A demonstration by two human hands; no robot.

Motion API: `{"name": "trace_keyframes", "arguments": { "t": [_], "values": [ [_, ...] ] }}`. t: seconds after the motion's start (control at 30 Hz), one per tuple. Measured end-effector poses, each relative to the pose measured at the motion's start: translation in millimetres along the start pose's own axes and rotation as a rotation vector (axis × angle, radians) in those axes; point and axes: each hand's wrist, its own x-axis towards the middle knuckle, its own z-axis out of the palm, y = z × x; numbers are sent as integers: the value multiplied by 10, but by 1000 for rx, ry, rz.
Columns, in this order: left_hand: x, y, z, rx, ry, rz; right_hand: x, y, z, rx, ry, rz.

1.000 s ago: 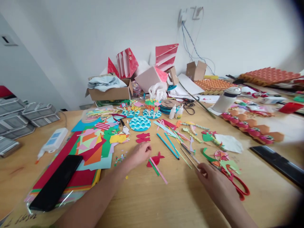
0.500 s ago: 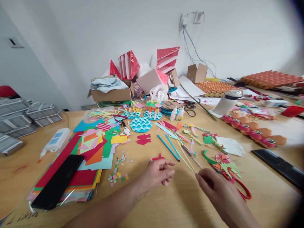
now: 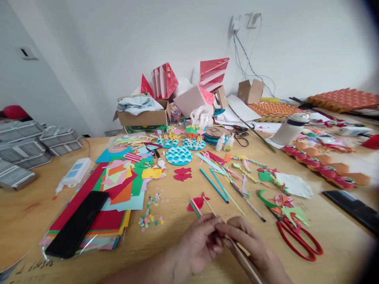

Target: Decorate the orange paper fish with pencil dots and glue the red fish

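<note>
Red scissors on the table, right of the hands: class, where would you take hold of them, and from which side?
Grip the red scissors by the two loop handles, which lie nearest the person at the lower right. The blades point away, up and left, under green paper scraps. So probably come from the near right side with the right hand, which lies closest, fingers into the loops.

both hands low, near the bottom edge of view, drawn close together. left hand [image 3: 199, 247] knuckles up, fingers curled inward, thumb and fingertips pinched toward the right. right hand [image 3: 254, 248] beside it, fingertips meeting the left's, fingers bent in a pinch. left forearm angles in from lower left; right wrist runs off bottom right.
</note>
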Motion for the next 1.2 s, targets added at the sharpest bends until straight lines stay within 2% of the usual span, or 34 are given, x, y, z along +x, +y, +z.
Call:
{"name": "trace_keyframes", "arguments": {
  "t": [0.07, 0.13, 0.2, 0.27, 0.37, 0.43, 0.5, 0.63, 0.77, 0.9, 1.2],
  "values": [
    [9, -35, -20, 56, -3, 35, 20, 22, 48, 27, 28, 72],
    [-8, -52, -57, 232, -26, 98, 43, 30, 29, -7, 82, 59],
    [-54, -45, -123, 567, -85, 193, 85, 28, -44, -77, 178, -28],
    [-115, -15, -220, 1032, -139, 355, 157, 29, -120, -117, 240, -96],
    [-191, 54, -379, 1652, -119, 636, 306, 51, -146, -97, 192, -71],
    [-218, 104, -449, 1880, -65, 690, 406, 80, -100, -95, 126, -53],
    [-227, 144, -479, 2026, -12, 669, 486, 114, -33, -102, 61, -59],
    [-195, 147, -497, 2187, 30, 665, 578, 171, 72, -101, -30, -44],
    [-127, 75, -561, 2243, 45, 686, 634, 201, 134, -104, -59, -24],
    [-94, 43, -604, 2252, 67, 682, 669, 209, 190, -113, -96, -71],
    [-123, 78, -525, 2272, 64, 647, 673, 201, 217, -170, -160, -37]
  ]
}}
